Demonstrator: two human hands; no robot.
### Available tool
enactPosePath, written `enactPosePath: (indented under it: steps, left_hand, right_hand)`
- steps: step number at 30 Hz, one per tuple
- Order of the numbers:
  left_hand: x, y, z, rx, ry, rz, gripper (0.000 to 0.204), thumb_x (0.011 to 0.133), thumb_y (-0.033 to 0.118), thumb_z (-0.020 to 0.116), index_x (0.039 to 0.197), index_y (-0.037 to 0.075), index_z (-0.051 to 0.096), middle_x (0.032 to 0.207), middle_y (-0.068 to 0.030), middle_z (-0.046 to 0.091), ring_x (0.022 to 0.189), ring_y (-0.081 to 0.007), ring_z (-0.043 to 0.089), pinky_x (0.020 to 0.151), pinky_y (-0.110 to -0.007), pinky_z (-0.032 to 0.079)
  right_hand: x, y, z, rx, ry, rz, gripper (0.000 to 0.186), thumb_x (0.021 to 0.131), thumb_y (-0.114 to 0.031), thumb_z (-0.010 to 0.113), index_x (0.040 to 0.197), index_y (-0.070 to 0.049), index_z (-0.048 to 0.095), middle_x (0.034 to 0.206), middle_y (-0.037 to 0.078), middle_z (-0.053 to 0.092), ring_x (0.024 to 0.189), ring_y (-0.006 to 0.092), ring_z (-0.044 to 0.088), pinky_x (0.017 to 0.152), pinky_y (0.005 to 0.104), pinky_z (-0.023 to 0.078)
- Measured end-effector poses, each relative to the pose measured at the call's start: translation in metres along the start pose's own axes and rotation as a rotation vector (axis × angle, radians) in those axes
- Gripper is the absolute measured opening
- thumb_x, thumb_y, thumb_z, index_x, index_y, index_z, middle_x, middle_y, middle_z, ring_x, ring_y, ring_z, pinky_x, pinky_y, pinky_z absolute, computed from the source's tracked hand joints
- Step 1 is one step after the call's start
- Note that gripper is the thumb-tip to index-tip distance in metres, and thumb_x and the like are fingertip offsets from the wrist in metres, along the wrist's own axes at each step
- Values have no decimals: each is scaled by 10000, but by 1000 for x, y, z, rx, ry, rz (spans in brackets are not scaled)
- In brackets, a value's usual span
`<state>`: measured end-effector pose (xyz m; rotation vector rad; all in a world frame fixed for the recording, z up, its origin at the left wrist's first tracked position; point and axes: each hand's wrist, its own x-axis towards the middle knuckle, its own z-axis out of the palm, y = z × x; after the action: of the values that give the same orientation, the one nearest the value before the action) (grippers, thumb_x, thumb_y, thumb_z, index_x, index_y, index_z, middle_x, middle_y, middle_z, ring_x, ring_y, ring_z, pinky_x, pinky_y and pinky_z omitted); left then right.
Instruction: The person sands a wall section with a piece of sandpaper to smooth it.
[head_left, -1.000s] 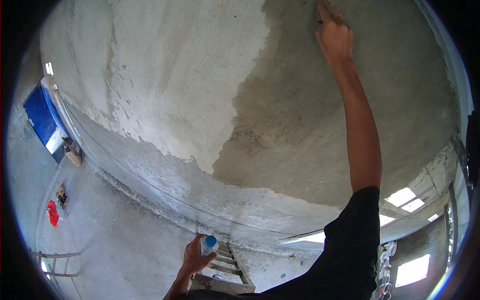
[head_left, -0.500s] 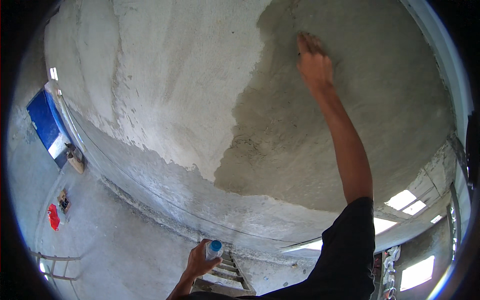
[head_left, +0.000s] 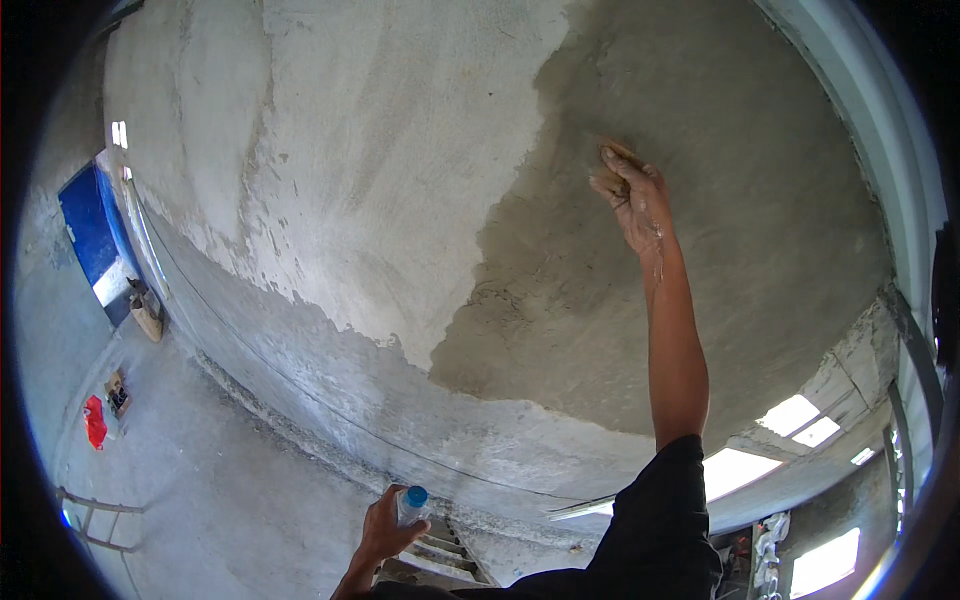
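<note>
My right hand [head_left: 637,200], smeared with pale grit along the wrist, is closed on a small tan object [head_left: 620,150] at the damp dark patch [head_left: 730,250] of a plastered wall; the object's shape is mostly hidden. The patch has a ragged edge against the paler, dry plaster [head_left: 380,170]. Low in the view, my left hand [head_left: 380,525] grips a clear plastic bottle [head_left: 410,508] with a blue cap, above the rungs of a wooden ladder [head_left: 445,555].
A blue doorway panel [head_left: 90,225] is at the left, with a sack [head_left: 145,315] beside it. A red item [head_left: 95,420] and a box [head_left: 117,393] lie on the floor, near a second ladder [head_left: 100,520]. A cable runs along the wall. Bright openings [head_left: 825,560] show at the right.
My right hand has moved down and left across the damp patch and turned, so its inner wrist now shows. My left hand still holds the bottle, with only a slight shift.
</note>
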<state>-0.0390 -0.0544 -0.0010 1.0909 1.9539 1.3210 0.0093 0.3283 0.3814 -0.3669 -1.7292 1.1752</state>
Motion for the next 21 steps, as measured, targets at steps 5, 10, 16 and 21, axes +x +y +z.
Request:
enactPosePath:
  steps: [5,10,16,21]
  left_hand:
    - [0,-1,-5,-25,-14,-64,590,616,247,807,1097,43,535,915,-176,664,870,-357,650,779,-419,507]
    - [-1,-7,-7,-18,20,-77,584,612,231,805,1095,46,535,915,-174,656,867,-361,644,776,-423,504]
    - [1,-16,-7,-71,55,-78,554,594,214,799,1059,54,544,900,-160,650,853,-355,641,763,-427,502]
    - [4,-14,-5,-27,68,-94,529,597,194,787,1050,61,548,874,-154,660,834,-346,652,744,-426,508]
  right_hand:
    - [-5,-4,3,283,-56,124,403,863,-132,672,1201,56,559,1262,232,517,1092,271,579,869,338,549]
    - [14,-6,2,121,-78,8,393,897,-104,616,1257,26,525,1342,199,476,1179,278,540,965,387,511]
    - [78,-31,-25,-1428,47,-1146,533,843,-5,601,1337,-174,496,1389,15,479,1279,173,452,1044,343,444]
    - [110,-27,-31,-1729,-174,-1276,622,801,41,609,1367,-167,458,1404,7,461,1306,186,420,1097,340,379]
